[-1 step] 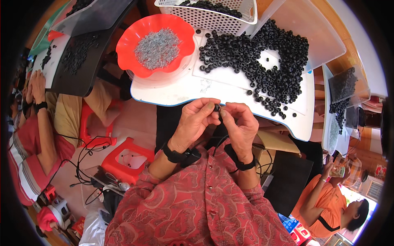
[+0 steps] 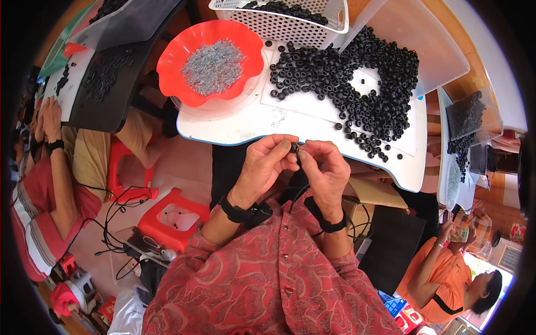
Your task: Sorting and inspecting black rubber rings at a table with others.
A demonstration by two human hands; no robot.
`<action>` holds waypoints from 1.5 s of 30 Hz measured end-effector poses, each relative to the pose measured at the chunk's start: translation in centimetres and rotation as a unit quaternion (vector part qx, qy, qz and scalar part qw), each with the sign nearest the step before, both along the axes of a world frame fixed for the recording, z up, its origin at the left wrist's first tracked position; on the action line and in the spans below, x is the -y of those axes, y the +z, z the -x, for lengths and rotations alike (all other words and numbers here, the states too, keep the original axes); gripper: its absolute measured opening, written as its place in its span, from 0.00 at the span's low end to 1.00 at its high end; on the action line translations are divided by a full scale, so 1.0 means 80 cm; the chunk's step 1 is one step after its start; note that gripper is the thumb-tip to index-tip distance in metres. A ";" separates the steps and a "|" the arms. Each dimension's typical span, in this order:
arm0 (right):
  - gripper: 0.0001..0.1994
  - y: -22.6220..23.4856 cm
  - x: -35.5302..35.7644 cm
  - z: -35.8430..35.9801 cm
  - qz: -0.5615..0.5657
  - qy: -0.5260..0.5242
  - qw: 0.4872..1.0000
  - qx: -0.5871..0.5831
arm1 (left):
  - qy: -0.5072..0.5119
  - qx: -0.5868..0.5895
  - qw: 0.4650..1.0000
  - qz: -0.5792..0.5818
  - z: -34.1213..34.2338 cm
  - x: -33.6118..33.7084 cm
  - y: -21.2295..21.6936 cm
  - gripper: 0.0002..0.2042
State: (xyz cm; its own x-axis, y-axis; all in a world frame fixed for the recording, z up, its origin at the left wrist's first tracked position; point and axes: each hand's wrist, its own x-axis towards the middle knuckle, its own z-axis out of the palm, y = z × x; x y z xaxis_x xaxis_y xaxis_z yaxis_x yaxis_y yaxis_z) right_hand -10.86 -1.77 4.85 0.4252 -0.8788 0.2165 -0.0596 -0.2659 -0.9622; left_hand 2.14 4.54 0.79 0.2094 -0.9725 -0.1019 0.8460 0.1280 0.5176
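Note:
In front of the table's near edge, my left hand (image 2: 262,167) pinches a small round black part (image 2: 293,147) between thumb and forefinger. My right hand (image 2: 328,172) meets it there, thumb and forefinger pressed together at the part's right side. Whatever those right fingertips hold is too small to make out. Past my hands, a heap of similar black ring-shaped parts (image 2: 385,84) covers the right of the white table (image 2: 234,129). A red wavy-rimmed bowl (image 2: 168,70) on the left contains a pile of tiny clear-grey pieces (image 2: 213,67).
A white perforated basket (image 2: 279,23) with more black parts stands at the back. Beside the heap leans a translucent bin (image 2: 432,50). Red stools (image 2: 167,220) and loose cables (image 2: 114,223) are at lower left. Other people sit left and right, one at a black table (image 2: 106,106).

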 end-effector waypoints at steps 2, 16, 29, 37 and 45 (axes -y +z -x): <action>0.09 0.000 -0.001 -0.002 0.012 -0.007 1.000 -0.011 | 0.008 0.018 1.000 -0.011 0.002 0.000 0.000 0.12; 0.09 0.000 0.007 0.010 0.038 0.014 0.996 -0.081 | -0.032 0.062 0.995 -0.065 0.003 0.001 -0.009 0.11; 0.11 -0.011 0.021 0.021 -0.164 0.030 0.986 0.030 | -0.072 -0.028 0.996 -0.053 0.006 0.017 -0.012 0.12; 0.10 -0.016 0.021 0.015 -0.114 -0.019 0.993 -0.034 | -0.050 0.061 0.994 -0.072 0.011 0.022 -0.013 0.11; 0.07 -0.006 0.039 0.011 0.067 -0.033 0.992 -0.107 | -0.041 0.023 0.996 -0.070 0.013 0.035 -0.020 0.12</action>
State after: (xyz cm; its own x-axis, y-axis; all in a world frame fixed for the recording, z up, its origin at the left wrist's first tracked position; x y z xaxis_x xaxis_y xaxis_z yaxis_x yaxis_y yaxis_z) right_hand -11.71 -4.89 4.36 0.4171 -0.8754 0.2443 -0.2792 -0.3792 -0.8822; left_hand 1.12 1.78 -0.83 0.1378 -0.9636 -0.2292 0.8258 -0.0160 0.5637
